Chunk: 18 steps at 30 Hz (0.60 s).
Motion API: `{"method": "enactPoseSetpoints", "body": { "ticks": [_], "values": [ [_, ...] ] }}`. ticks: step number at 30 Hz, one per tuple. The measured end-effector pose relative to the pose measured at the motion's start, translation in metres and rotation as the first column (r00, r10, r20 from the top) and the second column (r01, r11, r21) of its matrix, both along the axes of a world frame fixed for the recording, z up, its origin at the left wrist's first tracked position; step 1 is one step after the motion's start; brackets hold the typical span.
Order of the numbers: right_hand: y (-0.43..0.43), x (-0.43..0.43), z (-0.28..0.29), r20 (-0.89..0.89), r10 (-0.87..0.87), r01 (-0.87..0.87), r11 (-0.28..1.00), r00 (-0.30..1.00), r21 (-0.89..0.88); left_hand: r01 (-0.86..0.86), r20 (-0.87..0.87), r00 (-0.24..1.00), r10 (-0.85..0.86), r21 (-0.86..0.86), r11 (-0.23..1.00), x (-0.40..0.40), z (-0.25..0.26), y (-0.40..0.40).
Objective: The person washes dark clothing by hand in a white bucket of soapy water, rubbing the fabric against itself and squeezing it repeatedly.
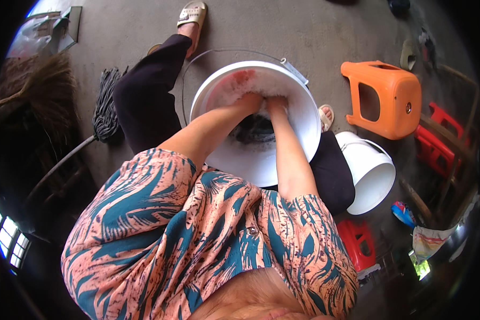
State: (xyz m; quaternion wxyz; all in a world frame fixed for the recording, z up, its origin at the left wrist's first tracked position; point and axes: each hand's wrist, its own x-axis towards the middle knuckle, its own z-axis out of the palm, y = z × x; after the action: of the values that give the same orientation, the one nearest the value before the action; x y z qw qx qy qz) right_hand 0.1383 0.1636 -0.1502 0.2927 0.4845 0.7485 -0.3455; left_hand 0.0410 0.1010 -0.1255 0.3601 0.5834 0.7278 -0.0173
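Between my knees stands a large white bucket (260,170) with a thin wire handle (224,50) and a white plastic grip (294,71). Both my forearms reach down into it. My left hand (251,102) and my right hand (278,103) are close together near the far inner wall, their fingers sunk in white suds (264,85). What they touch or hold under the foam is hidden. A reddish patch (240,78) shows along the far wall. Nearer to me, dark wet contents (253,130) lie at the bottom, too unclear to name.
A second white bucket (374,186) lies tipped beside my right leg. Beyond it are an orange plastic stool (400,100) on its side and red plastic stools (358,244). At left are a string mop (107,104) and a straw broom (44,86). My feet wear beige slippers (192,16).
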Motion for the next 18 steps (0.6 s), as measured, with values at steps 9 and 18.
{"method": "enactPoseSetpoints", "body": {
  "ticks": [9, 18],
  "values": [
    [0.038, 0.047, 0.011, -0.072, -0.077, 0.079, 0.996, 0.994, 0.033, -0.233, 0.361, 0.867, 0.344, -0.317, 0.92, -0.016, -0.002, 0.032],
    [0.058, 0.095, 0.12, -0.566, -0.123, 0.04, 0.987, 0.815, -0.156, -0.331, 0.683, 0.557, 0.473, -0.34, 0.88, -0.01, 0.037, 0.029]
  ]
}}
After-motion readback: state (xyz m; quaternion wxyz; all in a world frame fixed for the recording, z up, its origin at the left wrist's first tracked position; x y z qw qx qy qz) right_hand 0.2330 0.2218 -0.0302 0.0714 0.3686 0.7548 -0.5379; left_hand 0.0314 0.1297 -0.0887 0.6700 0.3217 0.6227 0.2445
